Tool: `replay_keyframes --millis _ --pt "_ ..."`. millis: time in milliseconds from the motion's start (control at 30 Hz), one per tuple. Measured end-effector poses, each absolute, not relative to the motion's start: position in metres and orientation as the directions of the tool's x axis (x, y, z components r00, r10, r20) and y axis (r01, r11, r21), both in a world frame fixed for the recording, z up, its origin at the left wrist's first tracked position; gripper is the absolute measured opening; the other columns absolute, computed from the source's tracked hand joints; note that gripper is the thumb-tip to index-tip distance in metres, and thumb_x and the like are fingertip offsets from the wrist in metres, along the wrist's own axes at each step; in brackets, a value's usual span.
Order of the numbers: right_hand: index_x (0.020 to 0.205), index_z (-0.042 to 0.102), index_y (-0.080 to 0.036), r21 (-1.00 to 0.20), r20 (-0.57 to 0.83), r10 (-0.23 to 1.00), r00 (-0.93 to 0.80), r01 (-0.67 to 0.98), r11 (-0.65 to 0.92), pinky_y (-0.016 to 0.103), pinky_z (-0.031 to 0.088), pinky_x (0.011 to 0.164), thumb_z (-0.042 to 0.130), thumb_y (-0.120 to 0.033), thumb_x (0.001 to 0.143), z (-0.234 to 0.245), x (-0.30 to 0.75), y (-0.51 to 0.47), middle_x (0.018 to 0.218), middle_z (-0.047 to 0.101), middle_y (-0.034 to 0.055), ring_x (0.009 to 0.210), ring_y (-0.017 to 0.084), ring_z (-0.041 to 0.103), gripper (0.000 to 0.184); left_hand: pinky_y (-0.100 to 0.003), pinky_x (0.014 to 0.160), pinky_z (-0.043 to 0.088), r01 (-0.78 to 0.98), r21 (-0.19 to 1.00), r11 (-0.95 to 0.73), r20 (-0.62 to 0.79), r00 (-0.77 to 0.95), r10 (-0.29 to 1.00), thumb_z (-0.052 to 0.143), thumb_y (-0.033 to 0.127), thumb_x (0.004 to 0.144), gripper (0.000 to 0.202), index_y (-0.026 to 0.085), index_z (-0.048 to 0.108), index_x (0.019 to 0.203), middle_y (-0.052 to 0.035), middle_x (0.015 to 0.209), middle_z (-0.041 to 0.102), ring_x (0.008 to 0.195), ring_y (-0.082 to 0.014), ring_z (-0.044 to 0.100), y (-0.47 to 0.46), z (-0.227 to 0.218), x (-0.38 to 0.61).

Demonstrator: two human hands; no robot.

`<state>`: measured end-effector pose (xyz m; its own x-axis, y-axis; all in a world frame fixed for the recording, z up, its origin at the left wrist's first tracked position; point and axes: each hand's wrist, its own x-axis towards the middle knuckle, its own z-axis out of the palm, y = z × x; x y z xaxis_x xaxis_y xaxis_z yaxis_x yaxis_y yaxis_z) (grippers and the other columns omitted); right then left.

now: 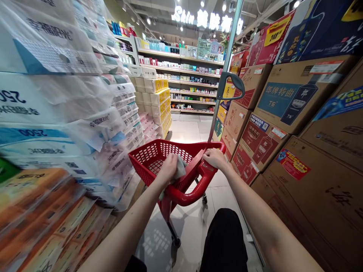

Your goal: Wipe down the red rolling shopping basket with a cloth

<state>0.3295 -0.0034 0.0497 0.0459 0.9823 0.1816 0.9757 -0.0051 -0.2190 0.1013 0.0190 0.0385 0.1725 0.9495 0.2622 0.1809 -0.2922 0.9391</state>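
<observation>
A red plastic shopping cart [136, 158] with a perforated basket stands in front of me. Its thick red handle [190, 198] curves toward my body. My left hand [168, 167] is closed on a pale grey cloth [180, 168] at the left side of the basket. Fingers wrapped, my right hand [214, 157] grips the right part of the handle. Inside the basket, the visible floor shows only its grid; the near part is hidden by my left hand and the cloth.
Stacked packs of tissue paper [53, 94] line the left side. Cardboard boxes [286, 102] are piled on the right. A metal pole with a grey loop handle [219, 88] rises ahead on the right. Shelves of small products [195, 70] stand beyond the tiled floor [187, 126].
</observation>
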Motion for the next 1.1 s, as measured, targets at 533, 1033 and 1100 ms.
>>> replay_keyframes --millis 533,1033,1100 --pt "0.079 0.075 -0.025 -0.219 0.149 0.988 0.033 0.976 0.001 0.028 0.034 0.079 0.04 -0.033 0.09 0.055 0.331 -0.005 0.102 0.07 0.0013 0.094 0.019 0.056 0.038 -0.026 0.063 0.045 0.113 0.924 -0.367 0.306 0.361 0.881 0.053 0.04 0.085 0.023 0.021 0.049 0.097 0.0001 0.08 0.059 0.068 -0.0136 0.056 0.01 0.05 0.075" --pt "0.075 0.075 -0.025 -0.253 0.195 0.98 0.042 0.967 0.009 0.029 0.032 0.076 0.041 -0.033 0.088 0.05 0.332 -0.003 0.098 0.071 0.0005 0.09 0.018 0.056 0.037 -0.042 0.091 0.042 0.577 0.505 -0.642 0.37 0.527 0.765 0.048 0.028 0.083 0.02 0.02 0.066 0.084 -0.0093 0.1 0.061 0.099 -0.0243 0.054 0.027 -0.003 0.059" --pt "0.074 0.074 -0.025 -0.248 0.197 0.98 0.041 0.969 0.009 0.029 0.033 0.075 0.041 -0.032 0.088 0.05 0.331 -0.002 0.097 0.071 -0.0001 0.09 0.018 0.057 0.036 -0.044 0.092 0.041 0.645 0.366 -0.67 0.424 0.525 0.737 0.05 0.033 0.082 0.021 0.021 0.068 0.084 -0.0115 0.11 0.059 0.104 -0.0273 0.053 0.021 0.005 0.062"
